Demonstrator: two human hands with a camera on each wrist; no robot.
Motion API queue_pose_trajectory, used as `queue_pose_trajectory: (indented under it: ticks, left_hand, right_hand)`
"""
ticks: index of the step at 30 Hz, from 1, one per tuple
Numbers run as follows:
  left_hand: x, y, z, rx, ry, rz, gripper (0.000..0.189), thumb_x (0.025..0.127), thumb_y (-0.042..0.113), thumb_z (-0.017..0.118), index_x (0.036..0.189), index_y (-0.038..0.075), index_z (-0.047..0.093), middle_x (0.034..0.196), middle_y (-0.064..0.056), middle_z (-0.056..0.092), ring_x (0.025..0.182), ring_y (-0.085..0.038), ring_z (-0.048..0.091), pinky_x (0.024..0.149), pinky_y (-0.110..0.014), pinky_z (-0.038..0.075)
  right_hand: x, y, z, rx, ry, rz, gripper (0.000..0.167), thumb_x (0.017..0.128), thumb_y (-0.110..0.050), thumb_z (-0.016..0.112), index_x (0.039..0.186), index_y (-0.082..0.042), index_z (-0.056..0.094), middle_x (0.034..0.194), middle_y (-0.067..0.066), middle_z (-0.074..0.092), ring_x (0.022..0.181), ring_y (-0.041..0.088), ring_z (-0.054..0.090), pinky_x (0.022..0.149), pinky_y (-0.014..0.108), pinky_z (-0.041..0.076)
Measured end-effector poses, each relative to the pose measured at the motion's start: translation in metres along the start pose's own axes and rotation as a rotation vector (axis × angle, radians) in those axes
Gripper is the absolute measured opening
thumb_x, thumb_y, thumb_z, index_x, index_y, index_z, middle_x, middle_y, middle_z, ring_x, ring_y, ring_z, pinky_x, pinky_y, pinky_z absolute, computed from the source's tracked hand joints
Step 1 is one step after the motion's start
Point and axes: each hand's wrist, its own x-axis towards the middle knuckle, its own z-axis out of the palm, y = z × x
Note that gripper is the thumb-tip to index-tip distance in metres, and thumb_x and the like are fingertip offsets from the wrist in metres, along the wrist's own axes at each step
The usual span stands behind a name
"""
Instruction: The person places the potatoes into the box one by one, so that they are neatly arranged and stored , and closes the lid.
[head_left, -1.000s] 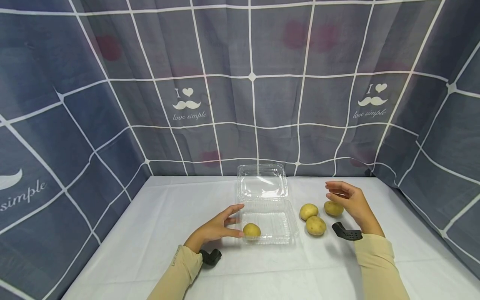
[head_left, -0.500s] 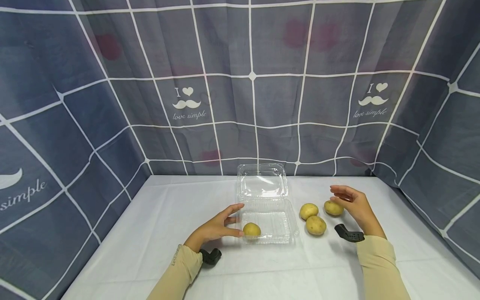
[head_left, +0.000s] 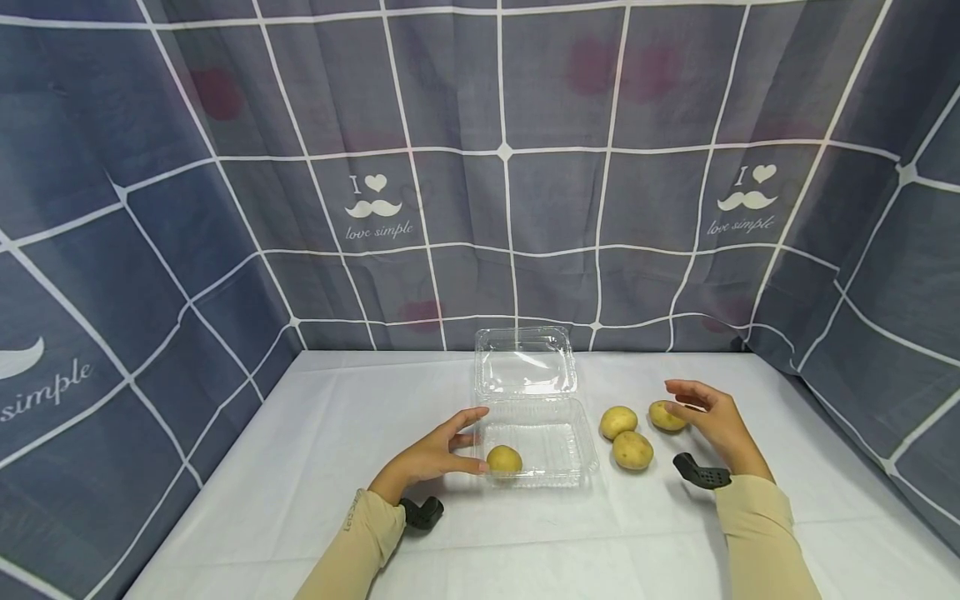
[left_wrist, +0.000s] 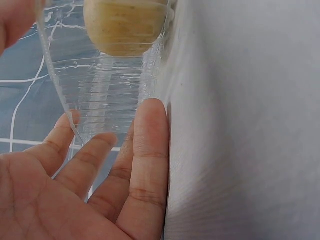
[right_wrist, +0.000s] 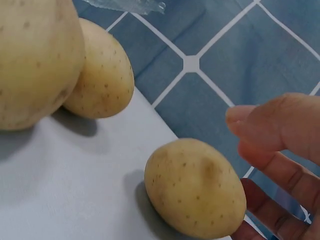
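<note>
My left hand (head_left: pixel 431 454) rests at the left side of a clear plastic clamshell box (head_left: pixel 551 437). In the left wrist view its nearly straight fingers (left_wrist: pixel 150 145) lie along the outer wall. One yellow potato (head_left: pixel 504 459) sits in the box's front left corner. On the right, my right hand (head_left: pixel 716 423) hovers beside a loose potato (head_left: pixel 663 416) on the table. From the right wrist, that potato (right_wrist: pixel 195 187) shows whole, with the thumb and fingers (right_wrist: pixel 272 125) spread along its far side and not closed round it.
Two more potatoes (head_left: pixel 617 422) lie close together between the box and my right hand. The box's lid (head_left: pixel 525 362) stands raised at the back. White cloth (head_left: pixel 315 467) covers the table, and a grey-blue checked curtain (head_left: pixel 465 283) encloses the back and sides.
My right hand has moved slightly right and down toward the front, staying by the far right potato. The left hand and the box have kept their places.
</note>
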Motion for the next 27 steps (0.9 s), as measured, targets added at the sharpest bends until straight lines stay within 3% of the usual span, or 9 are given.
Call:
queue_pose_trajectory:
  ticks: [5, 7, 12, 16, 22, 27]
  left_hand:
    - [0.0, 0.0, 0.0, 0.002, 0.002, 0.001, 0.096, 0.094, 0.011, 0.084, 0.17, 0.002, 0.025, 0.176, -0.022, 0.023, 0.154, -0.051, 0.037, 0.119, -0.064, 0.043]
    - [0.0, 0.0, 0.0, 0.006, 0.003, -0.001, 0.096, 0.094, 0.012, 0.084, 0.17, 0.003, 0.026, 0.176, -0.021, 0.023, 0.154, -0.051, 0.037, 0.119, -0.064, 0.043]
    - [0.0, 0.0, 0.001, 0.008, 0.004, -0.006, 0.096, 0.094, 0.012, 0.085, 0.17, 0.004, 0.026, 0.176, -0.021, 0.023, 0.154, -0.051, 0.037, 0.119, -0.065, 0.042]
    - [0.0, 0.0, 0.001, 0.003, 0.001, -0.005, 0.096, 0.094, 0.012, 0.085, 0.17, 0.004, 0.026, 0.176, -0.021, 0.023, 0.154, -0.051, 0.037, 0.119, -0.065, 0.042]
    - [0.0, -0.001, 0.0, -0.003, 0.004, 0.002, 0.096, 0.094, 0.012, 0.084, 0.17, 0.004, 0.026, 0.176, -0.021, 0.022, 0.154, -0.051, 0.037, 0.119, -0.065, 0.042]
    - [0.0, -0.001, 0.0, -0.009, 0.006, 0.002, 0.096, 0.094, 0.012, 0.085, 0.17, 0.005, 0.026, 0.176, -0.02, 0.022, 0.154, -0.051, 0.037, 0.119, -0.063, 0.043]
  right_hand:
    - [-0.002, 0.002, -0.002, -0.005, -0.035, 0.019, 0.056, 0.103, -0.023, 0.078, 0.145, 0.009, 0.06, 0.137, 0.011, 0.07, 0.108, -0.008, 0.055, 0.093, 0.019, 0.046]
    - [-0.003, 0.004, -0.002, -0.002, -0.055, 0.029, 0.059, 0.103, -0.024, 0.078, 0.147, 0.01, 0.058, 0.142, 0.018, 0.066, 0.109, -0.007, 0.054, 0.103, 0.033, 0.048]
    - [-0.005, 0.008, -0.002, 0.001, -0.081, 0.061, 0.064, 0.102, -0.023, 0.079, 0.15, 0.01, 0.053, 0.153, 0.03, 0.055, 0.112, -0.005, 0.05, 0.111, 0.058, 0.044]
    - [-0.004, 0.011, -0.002, -0.017, -0.094, 0.076, 0.064, 0.102, -0.019, 0.078, 0.151, 0.011, 0.052, 0.154, 0.033, 0.053, 0.115, 0.002, 0.051, 0.108, 0.048, 0.047]
    - [-0.004, 0.014, -0.001, -0.013, -0.109, 0.061, 0.064, 0.1, -0.013, 0.079, 0.151, 0.014, 0.05, 0.151, 0.035, 0.055, 0.106, -0.008, 0.053, 0.089, 0.012, 0.048]
    - [-0.005, 0.013, 0.0, 0.026, -0.141, 0.068, 0.066, 0.098, -0.006, 0.078, 0.151, 0.018, 0.047, 0.153, 0.039, 0.051, 0.101, -0.018, 0.051, 0.087, 0.005, 0.047]
